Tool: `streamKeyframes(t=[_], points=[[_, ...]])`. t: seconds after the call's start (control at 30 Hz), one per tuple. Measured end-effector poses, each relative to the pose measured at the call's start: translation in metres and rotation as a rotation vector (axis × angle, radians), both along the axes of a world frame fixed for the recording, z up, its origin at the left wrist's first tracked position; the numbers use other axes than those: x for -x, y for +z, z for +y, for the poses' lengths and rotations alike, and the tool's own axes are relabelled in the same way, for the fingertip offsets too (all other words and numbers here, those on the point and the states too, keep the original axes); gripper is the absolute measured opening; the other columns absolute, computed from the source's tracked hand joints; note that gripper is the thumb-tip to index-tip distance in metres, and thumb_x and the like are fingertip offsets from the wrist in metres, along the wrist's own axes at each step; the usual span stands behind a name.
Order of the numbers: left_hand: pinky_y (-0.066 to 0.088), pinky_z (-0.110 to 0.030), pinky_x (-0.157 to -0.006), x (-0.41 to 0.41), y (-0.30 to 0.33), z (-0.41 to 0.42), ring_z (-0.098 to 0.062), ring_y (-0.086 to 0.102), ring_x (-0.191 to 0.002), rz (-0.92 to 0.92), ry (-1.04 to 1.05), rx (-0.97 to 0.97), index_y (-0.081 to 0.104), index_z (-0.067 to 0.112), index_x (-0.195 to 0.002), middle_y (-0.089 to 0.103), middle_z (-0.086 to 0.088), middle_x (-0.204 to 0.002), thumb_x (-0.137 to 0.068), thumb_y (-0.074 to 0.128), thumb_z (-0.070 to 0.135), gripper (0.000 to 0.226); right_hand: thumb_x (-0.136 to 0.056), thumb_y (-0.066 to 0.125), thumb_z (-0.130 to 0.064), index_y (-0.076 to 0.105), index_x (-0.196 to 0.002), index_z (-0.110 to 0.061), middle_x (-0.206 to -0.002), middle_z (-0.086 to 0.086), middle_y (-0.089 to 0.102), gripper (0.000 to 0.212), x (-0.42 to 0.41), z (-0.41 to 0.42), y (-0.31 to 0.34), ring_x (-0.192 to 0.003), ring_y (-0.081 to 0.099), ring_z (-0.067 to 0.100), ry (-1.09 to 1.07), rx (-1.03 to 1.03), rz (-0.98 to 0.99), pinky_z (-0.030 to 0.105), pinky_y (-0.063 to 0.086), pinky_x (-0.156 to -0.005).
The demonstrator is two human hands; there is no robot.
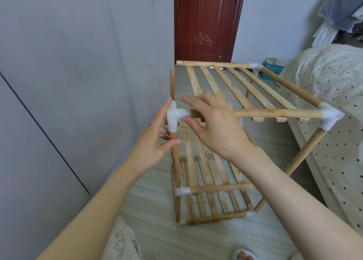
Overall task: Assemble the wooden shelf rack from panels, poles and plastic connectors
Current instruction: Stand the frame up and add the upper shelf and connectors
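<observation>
The wooden rack stands on the floor with three slatted tiers; its top panel (235, 86) is level. At the near left corner a white plastic connector (174, 116) joins the upright pole (176, 167) to the front rail (275, 113). My left hand (155, 141) pinches that upright just under the connector, thumb in front, index finger lying up along the connector's side. My right hand (214, 126), a little blurred, hovers over the rail's left end with fingers spread and the thumb touching the connector's underside. A second connector (331, 115) caps the near right corner. The far left upright (172, 83) ends bare.
A grey wardrobe (78, 83) runs close along the rack's left side. A bed with a dotted cover (334, 151) crowds its right side. A dark red door (206, 24) stands behind, with a teal box (272, 69) on the floor. My slippered foot (244, 255) shows at the bottom.
</observation>
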State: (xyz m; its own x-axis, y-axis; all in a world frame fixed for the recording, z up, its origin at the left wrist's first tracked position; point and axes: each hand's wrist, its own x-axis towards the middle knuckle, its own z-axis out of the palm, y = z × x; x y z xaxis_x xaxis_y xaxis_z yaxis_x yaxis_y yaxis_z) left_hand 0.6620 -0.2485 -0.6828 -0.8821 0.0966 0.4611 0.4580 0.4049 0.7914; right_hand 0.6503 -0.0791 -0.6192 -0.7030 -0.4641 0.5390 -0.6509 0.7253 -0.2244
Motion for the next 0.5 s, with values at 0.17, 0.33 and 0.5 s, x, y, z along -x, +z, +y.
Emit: streamKeyframes(t=[0.17,0.33,0.5], points=[[0.049,-0.017,-0.075,0.004,-0.002,-0.006,-0.008,0.063,-0.077,0.012,0.006,0.001,0.030,0.066,-0.124,0.061,0.011,-0.095,-0.078,0.072,0.005,0.086,-0.094,0.050,-0.019,0.050,-0.133,-0.023,-0.112,0.000,0.061,0.039,0.010,-0.008,-0.006,-0.104,0.054,0.021,0.061,-0.082,0.017,0.037,0.034,-0.090],[0.054,-0.033,-0.080,0.008,-0.006,-0.007,-0.011,0.064,-0.076,0.041,0.025,0.011,0.037,0.065,-0.115,0.061,0.010,-0.085,-0.077,0.071,0.003,0.081,-0.087,0.061,-0.012,0.065,-0.113,-0.012,-0.096,0.004,0.069,0.026,0.013,-0.009,-0.016,-0.089,0.061,0.026,0.082,0.032,0.039,0.036,0.038,-0.081],[0.051,-0.022,-0.082,0.008,-0.009,-0.004,-0.007,0.064,-0.079,0.069,0.090,0.033,0.035,0.071,-0.109,0.064,0.005,-0.085,-0.079,0.070,0.005,0.080,-0.084,0.063,-0.008,0.067,-0.107,-0.009,-0.091,0.006,0.070,0.024,0.015,-0.011,-0.021,-0.084,0.063,0.027,0.107,0.033,0.053,0.037,0.039,-0.076]])
